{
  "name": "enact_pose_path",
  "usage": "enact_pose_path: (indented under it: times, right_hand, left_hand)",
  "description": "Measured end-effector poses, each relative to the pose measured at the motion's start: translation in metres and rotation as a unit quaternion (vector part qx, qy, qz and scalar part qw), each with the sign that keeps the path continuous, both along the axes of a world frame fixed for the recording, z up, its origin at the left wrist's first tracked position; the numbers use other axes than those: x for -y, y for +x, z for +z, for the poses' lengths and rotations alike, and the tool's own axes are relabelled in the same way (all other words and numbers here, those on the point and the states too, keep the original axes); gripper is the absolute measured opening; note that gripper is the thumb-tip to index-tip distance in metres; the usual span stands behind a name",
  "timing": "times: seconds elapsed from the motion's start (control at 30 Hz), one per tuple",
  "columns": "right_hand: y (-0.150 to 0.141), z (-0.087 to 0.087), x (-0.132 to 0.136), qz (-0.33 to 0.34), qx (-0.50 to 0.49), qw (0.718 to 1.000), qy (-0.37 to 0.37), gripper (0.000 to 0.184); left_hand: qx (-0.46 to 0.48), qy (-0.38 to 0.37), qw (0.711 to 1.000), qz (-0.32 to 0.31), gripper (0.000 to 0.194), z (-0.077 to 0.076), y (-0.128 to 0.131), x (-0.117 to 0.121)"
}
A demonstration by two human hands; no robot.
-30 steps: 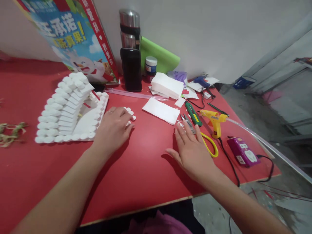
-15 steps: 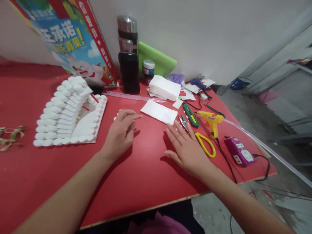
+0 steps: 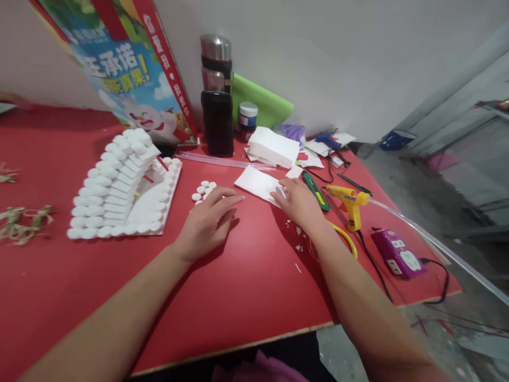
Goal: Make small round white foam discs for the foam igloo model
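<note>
My left hand [image 3: 209, 220] is above the red tabletop, its fingers loosely bent and apart, holding nothing visible. Just behind its knuckles lies a small group of white discs [image 3: 204, 187], partly hidden by the hand. My right hand [image 3: 302, 207] reaches over the right end of a white rectangular sheet [image 3: 256, 183], thumb and fingers apart at its edge. A green utility knife [image 3: 316, 192] lies beside that hand. The yellow handles [image 3: 348, 239] of a cutting tool are partly covered by my right forearm. At the left stands a white stepped model [image 3: 123, 191] edged with white discs.
A yellow glue gun [image 3: 350, 201] with a long clear stick and a purple power box [image 3: 397, 253] lie at right. Along the back are a stack of white sheets [image 3: 274, 146], a phone [image 3: 217, 124], a steel flask [image 3: 216, 48] and a printed box [image 3: 139, 79].
My right hand has moved forward and left onto the end of the white sheet, uncovering small white scraps. My left hand has shifted slightly, showing more discs. The camera view has shifted a little.
</note>
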State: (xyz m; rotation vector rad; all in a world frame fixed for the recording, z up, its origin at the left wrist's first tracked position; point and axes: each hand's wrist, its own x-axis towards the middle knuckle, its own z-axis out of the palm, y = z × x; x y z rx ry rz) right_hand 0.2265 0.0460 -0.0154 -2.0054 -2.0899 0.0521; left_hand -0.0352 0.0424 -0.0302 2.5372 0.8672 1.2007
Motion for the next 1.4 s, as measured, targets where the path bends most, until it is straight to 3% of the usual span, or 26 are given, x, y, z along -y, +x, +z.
enact_pose_path:
  times: [0.13, 0.5, 0.6, 0.7, 0.77, 0.9, 1.13, 1.4]
  right_hand:
    - [0.003, -0.010, -0.005, 0.006, 0.018, 1.000, 0.011, 0.016]
    - [0.007, -0.011, -0.011, 0.005, 0.004, 1.000, 0.014, 0.016]
    - [0.017, -0.008, -0.003, 0.041, -0.020, 0.999, -0.002, 0.011]
    - [0.026, -0.006, 0.007, 0.105, -0.055, 0.993, -0.012, 0.031]
    - [0.027, -0.006, 0.009, 0.122, -0.075, 0.990, 0.000, 0.028]
    - [0.022, -0.011, -0.002, 0.090, -0.102, 0.990, 0.026, 0.009]
    - [0.029, -0.012, -0.014, 0.055, -0.187, 0.981, 0.009, 0.039]
    - [0.020, -0.005, 0.003, 0.045, -0.256, 0.966, -0.001, 0.027]
  left_hand:
    - [0.002, -0.005, 1.000, -0.015, 0.027, -0.001, 0.001, 0.002]
    - [-0.007, -0.017, 0.999, -0.048, 0.020, 0.001, 0.000, 0.002]
    - [-0.006, -0.019, 0.999, -0.046, 0.020, 0.001, 0.000, 0.002]
    - [-0.008, -0.018, 0.999, -0.043, 0.019, 0.002, 0.000, 0.002]
    - [-0.011, -0.015, 0.999, -0.044, 0.018, 0.002, 0.001, 0.003]
    - [-0.018, -0.010, 0.999, -0.045, 0.017, 0.002, 0.002, 0.004]
    - [-0.023, -0.014, 0.998, -0.048, 0.017, 0.003, 0.001, 0.004]
    - [-0.028, -0.015, 0.998, -0.046, 0.016, 0.004, 0.001, 0.004]
